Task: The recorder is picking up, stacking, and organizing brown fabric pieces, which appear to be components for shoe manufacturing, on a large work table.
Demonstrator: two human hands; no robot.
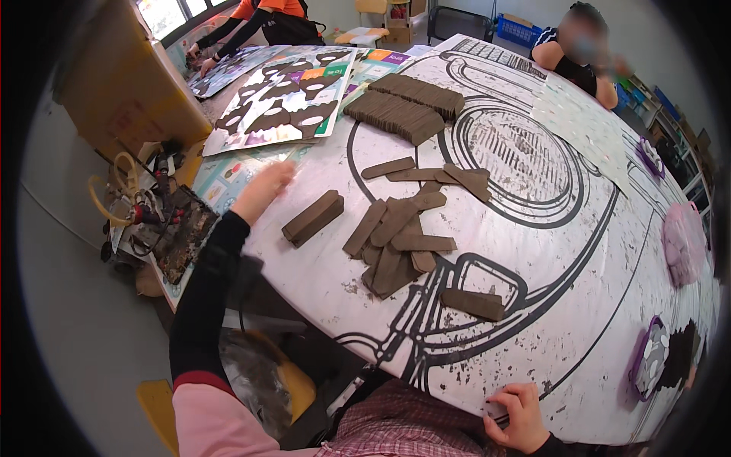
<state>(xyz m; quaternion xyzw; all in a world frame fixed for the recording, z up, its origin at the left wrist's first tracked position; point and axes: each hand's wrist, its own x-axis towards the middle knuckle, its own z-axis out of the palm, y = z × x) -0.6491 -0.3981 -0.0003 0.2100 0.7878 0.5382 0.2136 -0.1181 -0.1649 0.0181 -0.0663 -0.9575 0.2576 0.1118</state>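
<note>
My left hand point(263, 192) reaches over the table's left side, just below a sheet with black-and-white patterned pieces point(283, 105). Its fingers are slightly blurred, stretched out and holding nothing visible. My right hand point(519, 417) is at the table's near edge, fingers bent and apart from the thumb, with nothing visible between them. A neat stack of brown strips with rounded ends point(313, 218) stands beside my left hand. Loose brown strips point(397, 238) lie in a heap to its right. A small pile of brown strips point(472, 304) lies nearer my right hand.
Two long rows of brown strips point(396, 114) stand farther back on the white table with black line drawings point(571, 305). Purple-rimmed baskets point(649, 358) line the right side. A cardboard box point(126, 84) and cluttered tools point(164, 206) are at left. Two other people are at the far side.
</note>
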